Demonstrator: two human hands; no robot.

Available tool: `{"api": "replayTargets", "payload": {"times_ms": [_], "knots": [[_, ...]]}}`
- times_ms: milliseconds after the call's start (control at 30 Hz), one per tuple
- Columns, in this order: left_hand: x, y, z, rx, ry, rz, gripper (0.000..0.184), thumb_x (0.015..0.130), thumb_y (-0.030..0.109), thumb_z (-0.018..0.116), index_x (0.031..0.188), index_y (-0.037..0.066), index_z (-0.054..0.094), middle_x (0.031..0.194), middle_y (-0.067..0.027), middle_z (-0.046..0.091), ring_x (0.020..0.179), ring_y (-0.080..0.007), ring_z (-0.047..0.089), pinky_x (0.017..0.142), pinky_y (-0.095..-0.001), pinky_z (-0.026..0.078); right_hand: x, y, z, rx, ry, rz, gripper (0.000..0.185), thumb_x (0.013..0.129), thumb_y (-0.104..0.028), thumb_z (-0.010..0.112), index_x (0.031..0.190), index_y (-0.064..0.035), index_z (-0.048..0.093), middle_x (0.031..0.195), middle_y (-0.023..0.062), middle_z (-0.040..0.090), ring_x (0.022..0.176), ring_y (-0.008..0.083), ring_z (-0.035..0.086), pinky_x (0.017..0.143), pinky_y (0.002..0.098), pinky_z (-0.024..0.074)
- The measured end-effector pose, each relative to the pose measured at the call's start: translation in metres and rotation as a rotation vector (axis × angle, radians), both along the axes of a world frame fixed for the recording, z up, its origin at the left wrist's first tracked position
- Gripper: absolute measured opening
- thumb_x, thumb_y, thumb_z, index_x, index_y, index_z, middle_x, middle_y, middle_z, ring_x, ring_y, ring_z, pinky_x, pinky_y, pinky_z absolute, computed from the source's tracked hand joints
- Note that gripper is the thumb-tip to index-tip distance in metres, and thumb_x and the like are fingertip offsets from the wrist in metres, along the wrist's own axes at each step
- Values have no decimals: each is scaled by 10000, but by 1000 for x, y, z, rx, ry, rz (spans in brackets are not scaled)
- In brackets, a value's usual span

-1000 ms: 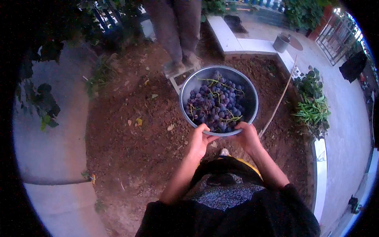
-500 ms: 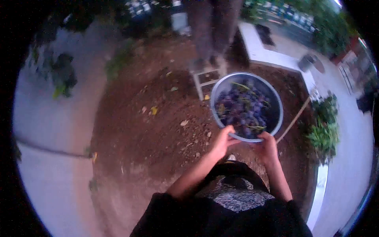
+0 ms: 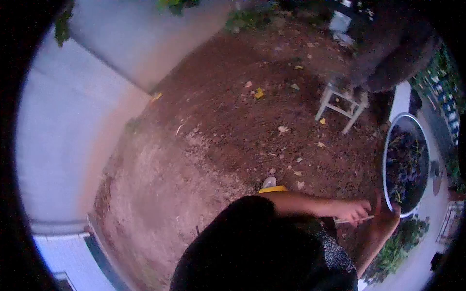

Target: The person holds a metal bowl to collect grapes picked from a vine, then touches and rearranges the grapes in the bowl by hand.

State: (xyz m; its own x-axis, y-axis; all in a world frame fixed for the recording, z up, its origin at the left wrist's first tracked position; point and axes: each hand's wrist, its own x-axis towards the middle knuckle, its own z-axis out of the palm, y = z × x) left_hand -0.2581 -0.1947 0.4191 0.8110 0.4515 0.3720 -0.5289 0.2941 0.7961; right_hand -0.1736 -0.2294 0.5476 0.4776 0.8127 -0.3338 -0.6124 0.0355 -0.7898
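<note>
A round metal basin (image 3: 385, 167) of dark purple grapes (image 3: 405, 160) with some green stems appears at the right side, looking tilted in this turned view. My right hand (image 3: 390, 216) grips its near rim, with the thumb over the edge. My left hand (image 3: 354, 211) is off the rim, just left of the basin, its fingers loosely bent and apart. A thin stick (image 3: 343, 220) passes behind my left hand; no grip on it is plain to see.
Another person's legs (image 3: 388, 63) are by a small pale stool (image 3: 342, 109) on the bare soil (image 3: 218, 126). Fallen leaves lie about. A paved path (image 3: 63, 121) runs along the left, and green plants (image 3: 400, 247) grow below the basin.
My view has swung left, so the basin now shows farther right. My left hand has let go of the rim, while my right hand keeps its hold. A yellow object shows beside my left arm.
</note>
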Motion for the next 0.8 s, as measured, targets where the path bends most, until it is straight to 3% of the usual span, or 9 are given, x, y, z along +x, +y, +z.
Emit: {"api": "replayTargets", "payload": {"times_ms": [100,200,367,433,533,600,700,767,800], "knots": [[39,-44,13,534,103,-265,376,785,350,489,1026,63,463,922,-95,477,902,-251,486,785,-374,416,9,-22,-4,124,-46,124,390,752,-157,457,1011,132,411,1070,222,472,992,300,472,904,419,376],[58,-68,6,729,284,-350,370,783,343,492,1021,61,465,922,-94,479,899,-250,486,783,-372,414,6,-25,9,116,52,78,399,751,-132,447,1032,146,391,1079,249,454,1027,315,444,915,438,363],[43,-69,-16,764,472,-313,360,780,332,496,1014,59,469,924,-93,482,894,-247,485,778,-368,412,-31,-18,32,151,199,359,407,762,-71,424,1095,152,351,1117,258,423,1077,354,387,937,390,356],[38,-62,-24,747,502,-276,356,778,327,497,1011,58,471,924,-93,483,892,-247,485,776,-366,411,-44,-14,23,137,255,353,422,766,-88,407,1107,152,341,1132,261,409,1122,364,335,935,391,354],[17,-49,-30,714,524,-229,350,777,320,500,1006,57,474,925,-93,485,889,-245,485,774,-364,410,-58,0,7,116,302,501,406,765,-82,398,1092,154,351,1136,249,411,1083,336,379,949,390,334],[2,-42,-33,692,546,-196,346,775,315,501,1003,56,475,926,-92,486,887,-244,485,772,-362,409,-69,-3,4,-17,245,381,367,774,-98,382,1051,143,398,1096,231,457,1024,296,431,911,360,365],[-13,-39,-34,675,558,-173,340,774,308,503,999,54,478,926,-92,488,884,-243,485,770,-360,408,-75,-1,-5,-71,263,538,265,785,-73,424,974,109,459,1044,202,505,968,244,474,833,325,412],[-17,-36,-31,676,564,-165,336,772,304,505,996,53,479,927,-92,489,882,-242,485,768,-358,407,-77,-2,-8,-111,-131,538,165,760,-25,516,893,72,495,961,162,557,882,191,520,764,273,424],[-20,-35,-30,673,571,-157,334,772,301,506,994,53,480,927,-92,489,882,-242,485,767,-358,407,-87,-1,-2,-135,-73,473,166,735,1,553,876,64,494,932,146,568,844,175,528,754,256,419]]}}
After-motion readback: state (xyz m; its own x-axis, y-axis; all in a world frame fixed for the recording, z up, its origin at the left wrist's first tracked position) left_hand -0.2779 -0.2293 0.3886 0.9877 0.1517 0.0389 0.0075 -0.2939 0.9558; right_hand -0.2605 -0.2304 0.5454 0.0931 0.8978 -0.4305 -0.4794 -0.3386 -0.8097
